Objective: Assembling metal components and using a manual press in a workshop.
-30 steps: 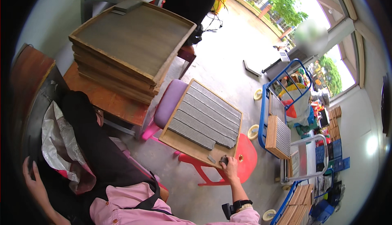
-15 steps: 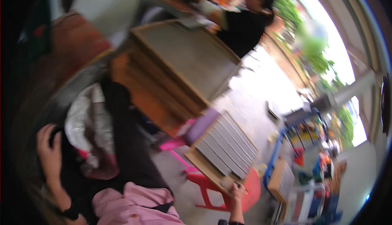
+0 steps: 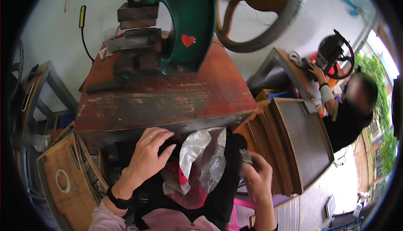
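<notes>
My left hand (image 3: 145, 159) hovers at the front edge of the red-brown worktable (image 3: 193, 105), left of the plastic bag. Its fingers curl loosely, apart from the thumb, with nothing between them. On my lap lies a crumpled clear plastic bag (image 3: 214, 164) with red parts. To the right of it, my right hand (image 3: 259, 176) pinches a small grey piece (image 3: 246, 157), too blurred to name. A green hand press (image 3: 189, 33) with a large handwheel (image 3: 268, 38) stands on the worktable beyond both hands.
Stacked wooden trays (image 3: 302, 143) stand at the right. A tray of grey strips (image 3: 287, 212) sits low beside my right forearm. At the left leans a wooden board (image 3: 63, 180) with a white ring. A co-worker (image 3: 352, 117) sits at another press (image 3: 336, 54).
The view has swung left from the floor and trays to the green press. My right hand has left the tray of strips and now holds a small grey piece near the bag.
</notes>
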Motion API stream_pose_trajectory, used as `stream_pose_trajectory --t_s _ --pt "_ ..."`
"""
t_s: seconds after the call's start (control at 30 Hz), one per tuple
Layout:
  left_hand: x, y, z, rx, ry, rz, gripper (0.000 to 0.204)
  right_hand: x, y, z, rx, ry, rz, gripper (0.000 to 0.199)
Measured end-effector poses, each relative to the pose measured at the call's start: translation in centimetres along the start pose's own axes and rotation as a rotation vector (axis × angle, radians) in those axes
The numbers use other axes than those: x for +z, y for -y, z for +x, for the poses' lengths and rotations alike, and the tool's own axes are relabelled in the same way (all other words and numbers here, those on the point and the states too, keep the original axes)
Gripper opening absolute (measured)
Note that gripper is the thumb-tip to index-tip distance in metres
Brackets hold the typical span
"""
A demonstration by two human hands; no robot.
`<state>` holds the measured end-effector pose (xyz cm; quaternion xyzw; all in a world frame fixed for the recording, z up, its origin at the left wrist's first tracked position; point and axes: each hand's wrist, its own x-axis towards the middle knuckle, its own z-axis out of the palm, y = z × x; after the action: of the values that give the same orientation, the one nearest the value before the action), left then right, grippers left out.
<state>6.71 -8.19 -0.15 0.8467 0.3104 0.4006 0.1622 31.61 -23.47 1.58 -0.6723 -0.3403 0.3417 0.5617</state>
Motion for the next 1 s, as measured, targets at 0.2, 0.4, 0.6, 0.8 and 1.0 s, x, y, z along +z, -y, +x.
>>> stream_pose_trajectory --t_s 0.2,0.4,0.6,0.8,1.0 --pt "-1.7 2.4 2.6 -0.12 -0.112 -0.05 0.074 14.1 5.5 12.2 -0.693 0.454 -0.536 0.044" --pt "-4.2 5.9 3.8 -0.208 0.001 0.017 0.095 22.4 5.3 14.6 -1.153 0.769 -0.798 0.045" --pt "-5.0 7.5 4.4 -0.218 0.09 -0.102 0.091 21.6 5.1 14.9 -0.946 0.842 -0.556 0.061" --pt "-5.0 8.9 5.0 -0.243 0.184 -0.098 0.077 20.9 4.3 13.7 -0.673 0.701 -0.393 0.058" --pt "-4.9 8.7 5.7 -0.199 0.221 -0.141 0.064 22.9 3.7 11.5 -0.043 0.416 0.503 0.03"
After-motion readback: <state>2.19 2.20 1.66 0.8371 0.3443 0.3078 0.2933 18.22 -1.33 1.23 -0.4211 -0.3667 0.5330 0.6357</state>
